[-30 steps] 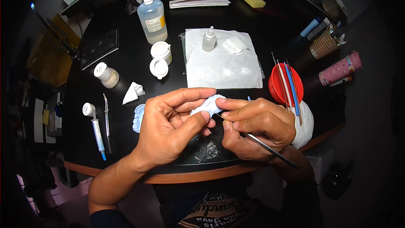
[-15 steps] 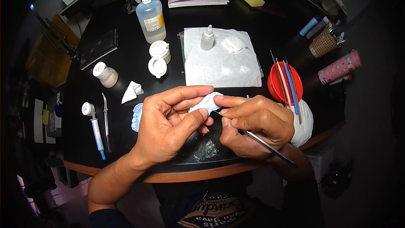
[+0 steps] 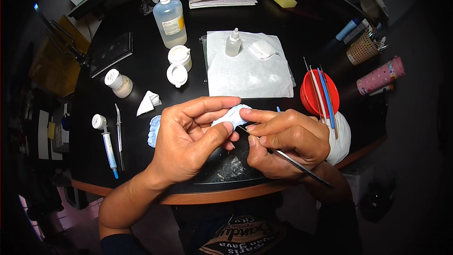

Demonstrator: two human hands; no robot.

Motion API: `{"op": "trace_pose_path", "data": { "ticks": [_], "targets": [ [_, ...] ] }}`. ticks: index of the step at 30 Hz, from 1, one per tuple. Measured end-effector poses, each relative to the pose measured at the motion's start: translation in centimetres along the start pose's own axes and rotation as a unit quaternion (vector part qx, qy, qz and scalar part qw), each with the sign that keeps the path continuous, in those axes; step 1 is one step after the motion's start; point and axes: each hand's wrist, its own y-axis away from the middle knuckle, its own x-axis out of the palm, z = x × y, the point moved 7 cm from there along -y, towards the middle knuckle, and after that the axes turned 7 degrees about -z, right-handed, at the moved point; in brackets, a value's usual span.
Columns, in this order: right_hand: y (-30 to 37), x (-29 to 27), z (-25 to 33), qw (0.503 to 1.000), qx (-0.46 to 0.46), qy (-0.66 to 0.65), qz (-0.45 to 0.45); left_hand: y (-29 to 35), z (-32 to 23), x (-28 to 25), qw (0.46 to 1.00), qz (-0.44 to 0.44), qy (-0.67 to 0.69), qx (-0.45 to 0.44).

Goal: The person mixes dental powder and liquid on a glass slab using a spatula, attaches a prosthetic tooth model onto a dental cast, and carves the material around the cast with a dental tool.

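My left hand (image 3: 184, 141) is closed around a pale blue dental cast (image 3: 233, 114), thumb on the near side and fingers behind. My right hand (image 3: 292, 144) grips a slim dental hand tool (image 3: 302, 167) like a pen, its dark rear end slanting down to the right. The tool's thin tip points at the lower right edge of the cast; whether it touches cannot be made out. My right index finger rests on the cast's upper right end. Partly hidden behind my left hand, a second light blue dental cast (image 3: 153, 132) lies on the black table.
On the left lie a syringe (image 3: 109, 153), tweezers (image 3: 119, 134) and a crumpled tissue (image 3: 148, 103). Beyond stand a lidded jar (image 3: 119, 84), an open white tub (image 3: 180, 56) and a large bottle (image 3: 170, 21). White paper (image 3: 250, 80) carries a dropper bottle (image 3: 233, 43). Tools lie across a red bowl (image 3: 309, 95).
Very little differs. The tool and my right fingers have shifted slightly at the cast's edge, while my left hand keeps its hold.
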Motion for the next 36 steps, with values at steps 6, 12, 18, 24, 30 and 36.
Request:
{"op": "trace_pose_path", "data": {
  "ticks": [6,12,18,24,30,36],
  "targets": [
    [-0.12,0.07,0.13,1.0,-0.004,0.005,0.003,0.05,-0.23,0.0,1.0,0.001,-0.003,0.002],
    [-0.09,0.08,0.18,1.0,-0.002,0.006,0.007,0.1,-0.11,0.02,1.0,0.007,0.003,0.005],
    [-0.08,0.08,0.04,1.0,0.004,0.004,0.004,0.03,-0.18,-0.01,1.0,0.002,0.0,0.003],
    [-0.11,0.09,0.06,1.0,0.002,0.009,0.002,0.0,0.04,0.02,1.0,0.002,0.001,0.006],
    [-0.1,0.13,-0.08,1.0,0.0,0.008,-0.002,-0.06,0.02,-0.05,1.0,-0.001,0.0,0.01],
    [-0.15,0.23,0.06,1.0,-0.003,0.011,-0.001,0.0,0.1,-0.11,1.0,0.0,-0.002,0.014]
  ]
}}
